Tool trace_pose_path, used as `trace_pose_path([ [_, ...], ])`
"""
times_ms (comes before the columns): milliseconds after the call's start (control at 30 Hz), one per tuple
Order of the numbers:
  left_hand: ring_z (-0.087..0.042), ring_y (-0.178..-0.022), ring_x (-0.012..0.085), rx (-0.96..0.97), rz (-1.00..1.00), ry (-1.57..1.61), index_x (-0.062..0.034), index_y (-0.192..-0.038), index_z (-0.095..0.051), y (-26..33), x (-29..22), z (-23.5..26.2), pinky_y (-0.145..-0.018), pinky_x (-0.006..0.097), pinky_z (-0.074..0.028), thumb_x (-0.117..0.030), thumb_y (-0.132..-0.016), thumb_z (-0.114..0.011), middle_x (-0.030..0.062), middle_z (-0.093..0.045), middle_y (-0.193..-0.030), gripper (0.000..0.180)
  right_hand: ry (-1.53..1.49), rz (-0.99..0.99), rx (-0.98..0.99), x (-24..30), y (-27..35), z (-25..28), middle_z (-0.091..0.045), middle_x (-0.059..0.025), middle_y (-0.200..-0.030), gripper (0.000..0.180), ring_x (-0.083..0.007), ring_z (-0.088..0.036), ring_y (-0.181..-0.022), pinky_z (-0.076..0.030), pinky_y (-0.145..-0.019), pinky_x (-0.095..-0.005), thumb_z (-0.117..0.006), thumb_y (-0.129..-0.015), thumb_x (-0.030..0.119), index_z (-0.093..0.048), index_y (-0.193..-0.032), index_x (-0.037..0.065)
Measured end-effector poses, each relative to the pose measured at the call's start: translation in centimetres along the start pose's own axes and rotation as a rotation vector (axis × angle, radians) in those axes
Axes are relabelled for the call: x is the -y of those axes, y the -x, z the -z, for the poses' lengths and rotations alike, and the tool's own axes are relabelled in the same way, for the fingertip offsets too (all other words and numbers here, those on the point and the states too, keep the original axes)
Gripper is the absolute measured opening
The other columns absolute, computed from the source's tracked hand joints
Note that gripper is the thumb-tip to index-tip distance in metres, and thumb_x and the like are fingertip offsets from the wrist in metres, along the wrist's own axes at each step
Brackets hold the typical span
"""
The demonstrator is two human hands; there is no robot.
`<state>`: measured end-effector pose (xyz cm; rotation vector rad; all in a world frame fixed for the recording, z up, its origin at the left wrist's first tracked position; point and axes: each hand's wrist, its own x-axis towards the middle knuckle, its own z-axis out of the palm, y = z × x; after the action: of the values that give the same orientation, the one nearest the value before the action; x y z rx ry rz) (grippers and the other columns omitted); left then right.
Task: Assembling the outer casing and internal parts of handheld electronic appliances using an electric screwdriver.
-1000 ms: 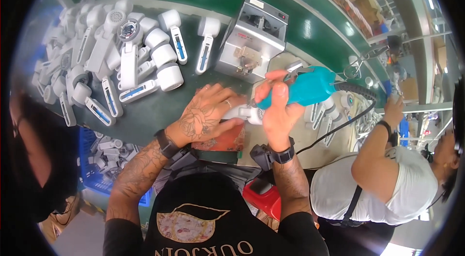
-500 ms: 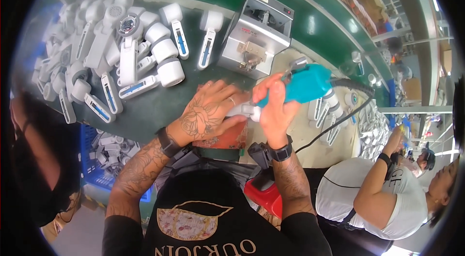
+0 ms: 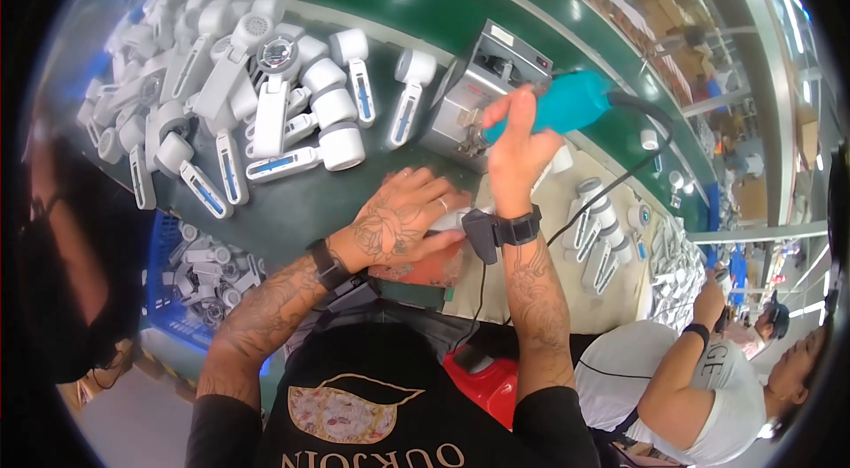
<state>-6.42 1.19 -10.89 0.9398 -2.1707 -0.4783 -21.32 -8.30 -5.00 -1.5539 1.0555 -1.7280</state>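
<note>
So, what's the L hand (image 3: 403, 220) got, ctr of frame?

White part (image 3: 450, 220), thumb + fingers closed on it, mostly hidden; it's over the red block (image 3: 414, 271), just below ctr.

& the R hand (image 3: 521, 154)?

Fingers wrapped round the teal tool (image 3: 571, 105), right of upper ctr, tilted; black cord (image 3: 604, 187) off its right end, curving down. Metal machine (image 3: 496, 61) partly behind R hand + tool.

Rest of the tabletop (image 3: 301, 220)?

Big pile of white units (image 3: 341, 145) upper left, some w/ blue strips on handles; 1 lies just left of the machine. Beige mat (image 3: 584, 313) right of ctr, w/ more white units on it. Blue crate (image 3: 158, 291) lower left, holding small white/grey pcs.

Anyone near?

Co-worker in white top (image 3: 620, 371), lower right, dark wristband.
</note>
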Motion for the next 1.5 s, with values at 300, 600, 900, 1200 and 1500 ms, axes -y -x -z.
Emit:
trace_pose_path([
  [300, -0.059, -0.105, 0.0271, 0.058, 0.054, -0.029, -0.0136, -0.130, -0.069, 0.1, 0.1, 0.6, -0.092, 0.043, -0.047, -0.027, -0.092, -0.074, 0.0047, -0.066, -0.119, 0.041, -0.135, -0.221, 0.047, 5.2, 5.0, 2.9, -0.059, -0.0061, -0.073, 0.038, -0.0167, -0.059, -0.064, -0.048, -0.060, -0.0313, -0.061, -0.108, 0.036, -0.061, -0.107, -0.001],
  [600, -0.057, -0.110, 0.0288, 0.105, 0.028, 0.004, -0.0098, -0.131, -0.064, 0.0, -0.2, 0.5, -0.096, 0.045, -0.046, -0.026, -0.092, -0.073, 0.0065, -0.062, -0.118, 0.043, -0.159, -0.246, 0.118, 5.7, 8.6, 6.0, -0.058, -0.0089, -0.076, 0.052, -0.0212, -0.058, -0.067, -0.050, -0.064, -0.0363, -0.065, -0.104, 0.046, -0.055, -0.116, -0.004],
  [900, -0.058, -0.110, 0.0288, 0.087, 0.019, -0.015, -0.0096, -0.129, -0.065, -0.3, 0.0, 0.6, -0.096, 0.045, -0.047, -0.024, -0.091, -0.074, 0.0066, -0.063, -0.120, 0.042, -0.209, -0.227, 0.154, 4.3, 8.9, 5.3, -0.057, -0.0085, -0.075, 0.041, -0.0202, -0.057, -0.067, -0.049, -0.064, -0.0356, -0.065, -0.106, 0.041, -0.053, -0.104, 0.001],
  [1200, -0.062, -0.109, 0.0285, -0.066, -0.052, 0.000, -0.0091, -0.123, -0.069, 0.5, 1.1, -0.5, -0.096, 0.046, -0.049, -0.029, -0.085, -0.076, 0.0079, -0.066, -0.123, 0.043, -0.085, -0.314, -0.002, 2.8, 10.2, 5.7, -0.057, -0.0053, -0.076, 0.031, -0.0181, -0.058, -0.070, -0.050, -0.067, -0.0345, -0.059, -0.109, 0.034, -0.058, -0.103, 0.003],
  [1500, -0.068, -0.108, 0.0347, -0.026, 0.333, 0.003, -0.0037, -0.121, -0.065, 4.8, -3.8, 10.3, -0.087, 0.044, -0.057, -0.033, -0.091, -0.074, 0.0136, -0.071, -0.108, 0.043, -0.504, -0.124, -0.187, 12.1, 8.9, 8.7, -0.041, 0.0006, -0.068, 0.047, -0.0102, -0.036, -0.058, -0.032, -0.056, -0.0284, -0.048, -0.110, 0.054, -0.054, -0.105, 0.008],
])
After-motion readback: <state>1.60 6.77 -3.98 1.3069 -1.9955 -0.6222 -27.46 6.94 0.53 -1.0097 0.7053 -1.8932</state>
